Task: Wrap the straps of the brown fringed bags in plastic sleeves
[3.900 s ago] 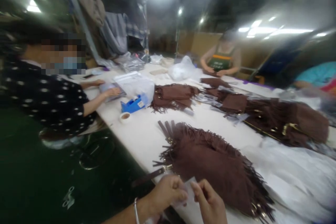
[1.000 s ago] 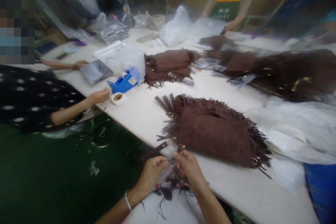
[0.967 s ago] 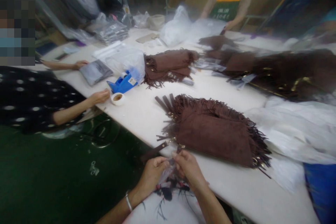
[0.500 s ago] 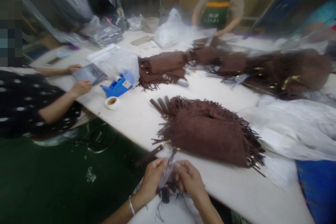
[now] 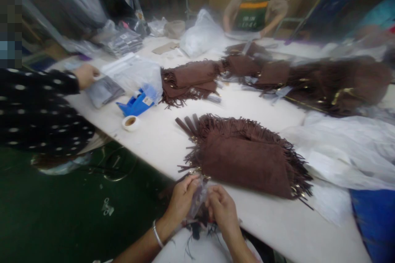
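Observation:
My left hand (image 5: pixel 184 197) and my right hand (image 5: pixel 221 207) are together at the table's front edge, fingers closed. Between them is a clear plastic sleeve (image 5: pixel 198 198), gripped by both hands, around a strap attached by a metal clasp to the nearest brown fringed bag. That brown fringed bag (image 5: pixel 247 160) lies flat just beyond my hands, with gold-coloured rings at its corners. Short brown straps (image 5: pixel 187 125) stick out at its far left corner. Dark threads hang beneath my hands; exactly what they belong to is blurred.
More brown fringed bags (image 5: pixel 191 76) lie across the table (image 5: pixel 148 139). A blue tape dispenser (image 5: pixel 137 102) and a tape roll (image 5: pixel 130 123) are at left. White plastic sheeting (image 5: pixel 345 148) covers the right side. A co-worker in dotted clothing (image 5: pixel 40 111) is at left, another person (image 5: pixel 251 12) opposite.
My left hand has shifted slightly up along the plastic sleeve toward the clasp. The co-worker at left has reached further over the grey packet, and the person opposite has moved their hands.

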The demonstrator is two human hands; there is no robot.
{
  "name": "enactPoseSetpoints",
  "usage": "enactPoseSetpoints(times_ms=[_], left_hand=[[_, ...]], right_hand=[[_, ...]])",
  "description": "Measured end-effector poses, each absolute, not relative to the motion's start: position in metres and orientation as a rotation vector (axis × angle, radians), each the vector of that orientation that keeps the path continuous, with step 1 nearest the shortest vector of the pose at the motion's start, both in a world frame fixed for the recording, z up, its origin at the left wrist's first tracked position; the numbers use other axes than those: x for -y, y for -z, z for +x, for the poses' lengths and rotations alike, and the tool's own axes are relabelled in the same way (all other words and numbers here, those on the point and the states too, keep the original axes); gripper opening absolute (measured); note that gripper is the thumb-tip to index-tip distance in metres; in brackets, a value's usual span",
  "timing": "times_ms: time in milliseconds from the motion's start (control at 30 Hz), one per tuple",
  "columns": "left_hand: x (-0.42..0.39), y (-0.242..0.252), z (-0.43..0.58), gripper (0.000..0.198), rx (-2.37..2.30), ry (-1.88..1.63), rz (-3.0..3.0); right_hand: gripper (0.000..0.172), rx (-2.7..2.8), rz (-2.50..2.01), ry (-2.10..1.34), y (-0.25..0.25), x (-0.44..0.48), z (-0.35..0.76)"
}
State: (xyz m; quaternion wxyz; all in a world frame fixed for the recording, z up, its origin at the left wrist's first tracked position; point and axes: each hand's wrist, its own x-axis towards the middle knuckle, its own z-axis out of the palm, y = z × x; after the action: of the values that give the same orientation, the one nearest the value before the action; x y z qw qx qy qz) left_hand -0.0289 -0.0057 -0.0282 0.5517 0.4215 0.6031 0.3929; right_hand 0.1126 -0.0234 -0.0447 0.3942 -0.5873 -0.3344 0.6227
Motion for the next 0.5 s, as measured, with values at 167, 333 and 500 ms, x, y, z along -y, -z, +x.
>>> enactPoseSetpoints(times_ms=[167, 333, 500], left_hand=[[-0.006, 0.034, -0.025, 0.034, -1.302, -0.907, 0.922], [-0.015, 0.027, -0.02, 0.031, -1.24, -0.826, 0.866], [-0.018, 0.025, -0.018, 0.035, -1.24, -0.784, 0.795]], right_hand=[[0.041, 0.757, -1.522, -1.539, 0.044, 0.024, 0.111], [0.042, 0.786, -1.514, -1.569, 0.044, 0.028, 0.109], [0.037, 0.752, -1.518, -1.505, 0.042, 0.027, 0.109]])
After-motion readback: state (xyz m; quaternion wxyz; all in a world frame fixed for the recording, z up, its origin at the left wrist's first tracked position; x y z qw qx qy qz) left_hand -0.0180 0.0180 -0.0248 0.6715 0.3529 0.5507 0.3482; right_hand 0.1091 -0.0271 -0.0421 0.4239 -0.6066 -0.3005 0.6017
